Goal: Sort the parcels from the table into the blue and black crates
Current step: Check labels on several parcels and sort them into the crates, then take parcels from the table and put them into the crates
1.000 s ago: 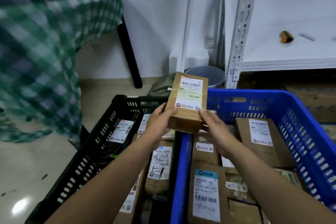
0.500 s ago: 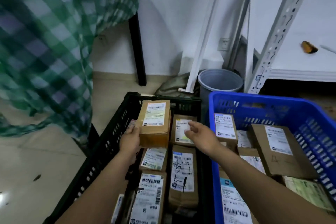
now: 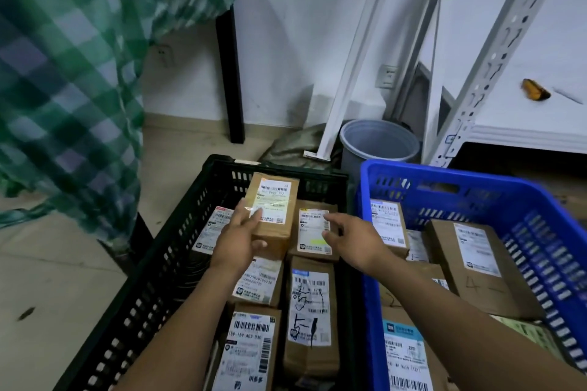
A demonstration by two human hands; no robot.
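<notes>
1. Nearest: rows of labelled parcels packed in the black crate (image 3: 152,279), with the blue crate (image 3: 556,232) close beside it on the right, also part filled.
2. Above those rows, the left hand (image 3: 236,243): fingers laid fairly straight across the label, thumb against the near end, pinching the small brown parcel (image 3: 273,216).
3. Right hand (image 3: 352,240): relaxed and spread, holding nothing, hovering over a neighbouring parcel (image 3: 314,232).
4. Small brown parcel: at the black crate's far end, resting on or just above the parcels beneath; cannot tell which.
5. Step in hand, by judgement: setting this parcel down in the black crate. Next: settle it flat, let go, then reach to the table for another.
6. Farther off: a grey bucket (image 3: 378,143) and a green checked tablecloth (image 3: 63,73).
7. Against a second ago: no longer raised in both hands over the seam between the crates; now lower, over the black crate, in the left hand alone.
</notes>
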